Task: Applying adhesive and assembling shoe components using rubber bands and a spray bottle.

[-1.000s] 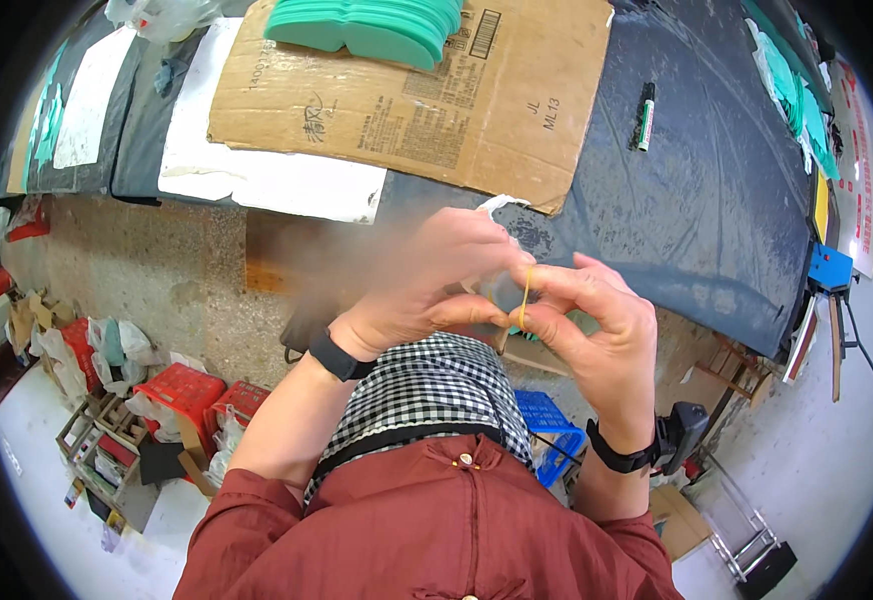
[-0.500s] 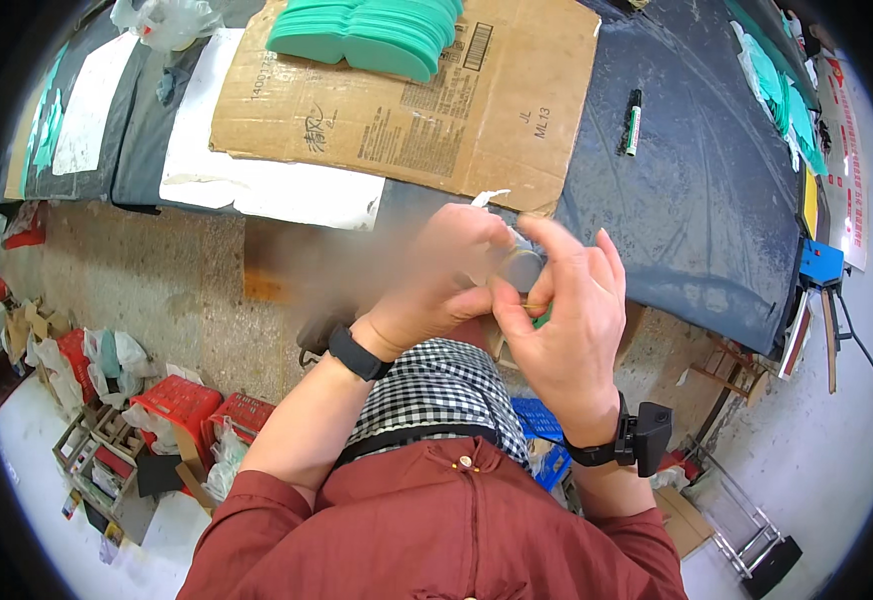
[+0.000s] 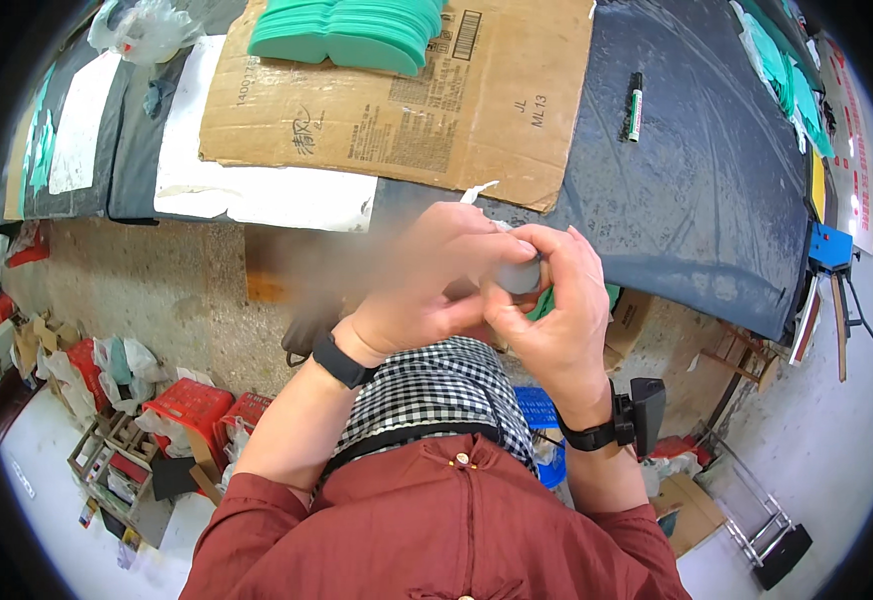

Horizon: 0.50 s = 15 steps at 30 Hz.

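Above the dark table [image 3: 697, 190], both hands pinch a small grey piece [image 3: 520, 278].

Both hands [image 3: 492, 290] raised together, fingers pinched closed

Marker [image 3: 636, 106] right of cardboard [image 3: 397, 100]
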### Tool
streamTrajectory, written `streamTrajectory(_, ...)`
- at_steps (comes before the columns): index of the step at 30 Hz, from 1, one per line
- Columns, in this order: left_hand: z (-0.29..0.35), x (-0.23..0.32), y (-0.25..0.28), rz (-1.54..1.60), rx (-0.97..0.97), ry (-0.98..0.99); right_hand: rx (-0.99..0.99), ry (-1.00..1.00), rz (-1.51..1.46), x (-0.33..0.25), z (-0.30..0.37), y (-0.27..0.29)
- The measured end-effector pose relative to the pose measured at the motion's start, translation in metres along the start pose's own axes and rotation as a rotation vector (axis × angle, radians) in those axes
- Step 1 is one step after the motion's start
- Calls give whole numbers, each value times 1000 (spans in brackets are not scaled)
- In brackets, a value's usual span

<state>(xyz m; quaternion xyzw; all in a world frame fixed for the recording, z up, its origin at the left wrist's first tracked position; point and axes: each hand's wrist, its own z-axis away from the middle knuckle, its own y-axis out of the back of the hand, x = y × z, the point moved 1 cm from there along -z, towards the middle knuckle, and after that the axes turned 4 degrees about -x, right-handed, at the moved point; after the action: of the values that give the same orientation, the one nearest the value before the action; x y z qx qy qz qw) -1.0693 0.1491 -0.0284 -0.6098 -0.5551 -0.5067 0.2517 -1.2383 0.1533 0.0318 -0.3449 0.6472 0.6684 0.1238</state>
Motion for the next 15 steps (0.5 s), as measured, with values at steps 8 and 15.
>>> streamTrajectory(8, -5, 18, 11, 307, -113, 218, 37, -7, 19, -2, -1, -4)
streamTrajectory(15, -8, 10, 10, 347, -129, 271, -40, -41, -79, 2, 3, -4)
